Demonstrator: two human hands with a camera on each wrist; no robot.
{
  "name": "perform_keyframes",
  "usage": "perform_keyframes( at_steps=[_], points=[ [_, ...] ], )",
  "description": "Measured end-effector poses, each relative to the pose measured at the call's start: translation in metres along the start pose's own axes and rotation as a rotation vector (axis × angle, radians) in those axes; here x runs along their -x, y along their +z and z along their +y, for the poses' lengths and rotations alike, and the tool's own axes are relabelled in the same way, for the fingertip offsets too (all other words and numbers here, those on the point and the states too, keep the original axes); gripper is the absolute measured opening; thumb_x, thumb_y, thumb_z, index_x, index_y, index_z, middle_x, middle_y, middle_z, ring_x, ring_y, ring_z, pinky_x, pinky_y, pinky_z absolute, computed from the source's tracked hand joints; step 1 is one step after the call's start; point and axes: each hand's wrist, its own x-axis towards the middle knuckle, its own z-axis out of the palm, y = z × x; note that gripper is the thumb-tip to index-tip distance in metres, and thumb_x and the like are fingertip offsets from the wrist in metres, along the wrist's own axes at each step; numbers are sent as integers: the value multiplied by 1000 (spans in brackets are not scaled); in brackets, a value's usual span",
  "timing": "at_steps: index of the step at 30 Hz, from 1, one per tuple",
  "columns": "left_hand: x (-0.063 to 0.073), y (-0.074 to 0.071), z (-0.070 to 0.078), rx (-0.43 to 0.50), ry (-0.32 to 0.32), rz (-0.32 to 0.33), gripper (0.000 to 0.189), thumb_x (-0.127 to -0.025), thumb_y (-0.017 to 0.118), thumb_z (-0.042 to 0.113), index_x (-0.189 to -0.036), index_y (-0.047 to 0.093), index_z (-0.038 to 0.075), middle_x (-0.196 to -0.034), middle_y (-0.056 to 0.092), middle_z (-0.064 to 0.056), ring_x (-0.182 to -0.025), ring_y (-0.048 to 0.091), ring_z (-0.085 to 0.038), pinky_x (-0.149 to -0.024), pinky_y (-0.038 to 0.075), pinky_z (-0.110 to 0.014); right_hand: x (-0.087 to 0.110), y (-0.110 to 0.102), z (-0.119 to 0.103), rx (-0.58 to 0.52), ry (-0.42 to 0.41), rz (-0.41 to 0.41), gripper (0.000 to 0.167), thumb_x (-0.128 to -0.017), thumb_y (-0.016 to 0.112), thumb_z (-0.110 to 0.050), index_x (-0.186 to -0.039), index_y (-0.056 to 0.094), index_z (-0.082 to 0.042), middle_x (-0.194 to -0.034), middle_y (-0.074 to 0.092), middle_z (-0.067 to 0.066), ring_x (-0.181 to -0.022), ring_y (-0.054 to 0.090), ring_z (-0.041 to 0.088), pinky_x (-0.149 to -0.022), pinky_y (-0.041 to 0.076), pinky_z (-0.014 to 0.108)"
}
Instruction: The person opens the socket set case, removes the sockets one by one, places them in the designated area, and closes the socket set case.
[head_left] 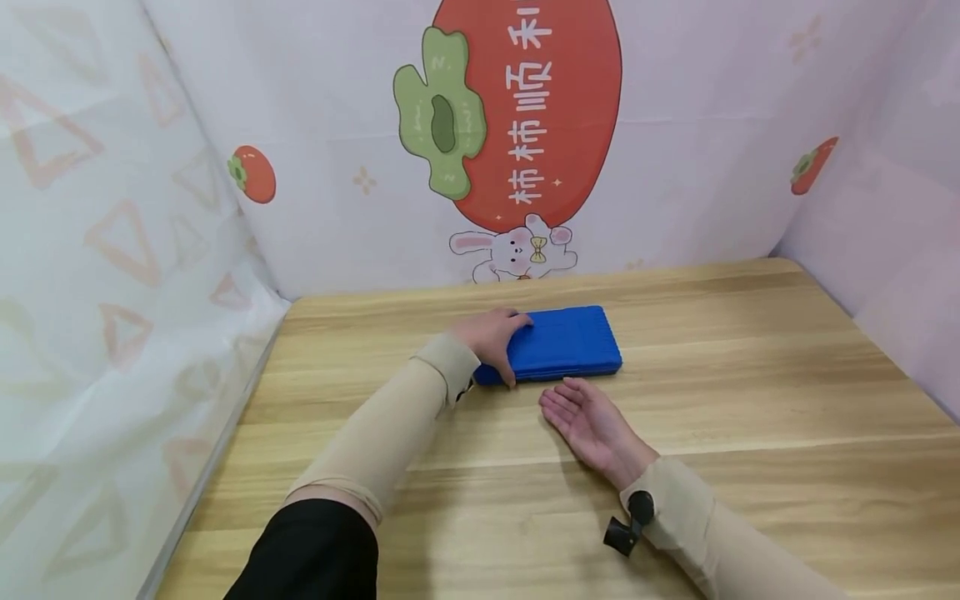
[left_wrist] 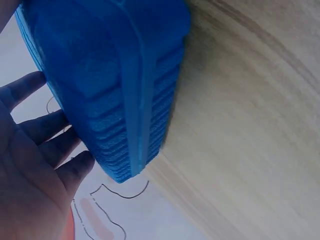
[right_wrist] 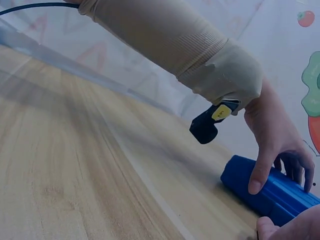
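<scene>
A flat blue plastic case (head_left: 566,340) with ribbed ends lies closed near the back of the wooden table. My left hand (head_left: 491,340) holds its left end from above, the thumb on the near side and the fingers over toward the far side. In the left wrist view, the fingertips of that left hand (left_wrist: 35,155) touch the face of the blue case (left_wrist: 110,80). Just in front of the case, my right hand (head_left: 592,429) is turned palm inward with its fingers loosely extended, holding nothing. Only part of the right hand (right_wrist: 295,227) shows in the right wrist view.
The wooden table (head_left: 750,375) meets a printed cloth backdrop (head_left: 322,108) at the back, with more cloth along the left and right sides. A small black camera (head_left: 626,525) sits on the right wrist.
</scene>
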Motion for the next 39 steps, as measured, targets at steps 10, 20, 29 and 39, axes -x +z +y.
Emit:
perform_keyframes(
  at_steps=[10, 20, 29, 39],
  points=[
    [-9, -4, -10, 121, -7, -36, 104, -75, 93, 43, -160, 37, 20, -164, 34, -8, -146, 35, -24, -119, 32, -40, -21, 0, -4, -94, -12, 10, 65, -114, 32, -19, -162, -6, 2, -170, 2, 20, -156, 14, 30, -122, 23, 34],
    [-6, -5, -10, 112, -17, -47, 103, -76, 92, 47, -160, 38, 21, -164, 33, -8, -145, 37, -26, -118, 34, -42, -35, 7, -1, -27, -58, 148, 59, -114, 34, -17, -163, 7, 2, -169, 14, 20, -152, 27, 26, -115, 35, 28],
    [1, -8, -6, 96, -13, -58, 103, -78, 90, 50, -161, 37, 22, -165, 33, -9, -146, 36, -26, -118, 34, -42, -33, 10, 3, 75, -105, 213, 55, -114, 36, -18, -161, 18, 4, -163, 26, 24, -148, 36, 27, -113, 40, 28],
    [2, -4, -6, 56, -4, -48, 104, -78, 90, 51, -162, 36, 22, -166, 30, -7, -148, 34, -25, -118, 34, -41, -27, 8, 6, 124, -106, 291, 15, -112, 46, -18, -118, 50, -6, -98, 57, 5, -87, 67, 11, -89, 55, 21]
  ],
)
